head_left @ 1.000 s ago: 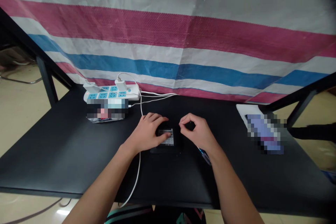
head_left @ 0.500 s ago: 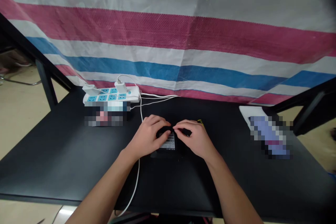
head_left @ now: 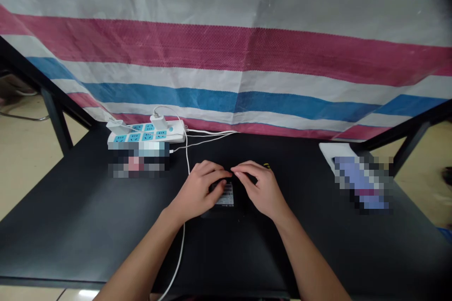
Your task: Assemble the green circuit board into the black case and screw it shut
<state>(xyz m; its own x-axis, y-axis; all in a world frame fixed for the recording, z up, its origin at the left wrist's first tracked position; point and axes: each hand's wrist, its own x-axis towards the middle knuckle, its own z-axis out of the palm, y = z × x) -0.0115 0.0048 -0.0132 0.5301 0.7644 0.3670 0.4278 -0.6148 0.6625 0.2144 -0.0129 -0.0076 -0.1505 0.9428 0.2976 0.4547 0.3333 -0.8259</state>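
A flat black object with a white printed label point(head_left: 225, 195) lies on the black table in front of me; its outline blends into the tabletop. My left hand point(head_left: 203, 189) curls over its left side, thumb by the label and index finger reaching toward my right fingertips. My right hand point(head_left: 259, 186) is closed in a pinch just above the object's far edge, thumb against index finger. Whatever is between those fingertips is too small and dark to make out. A small yellow-and-black thing point(head_left: 267, 166) shows behind my right hand, mostly hidden.
A white power strip point(head_left: 176, 132) with plugged-in chargers stands at the back left, a blurred-out item point(head_left: 137, 162) before it. One white cable point(head_left: 181, 249) runs past my left wrist to the front edge. A white sheet point(head_left: 330, 152) and another blurred item point(head_left: 362, 183) lie right. Striped tarp point(head_left: 226, 47) hangs behind.
My left index finger has stretched further right, closer to the right fingertips. The right hand keeps its pinch. The whole view has shifted slightly.
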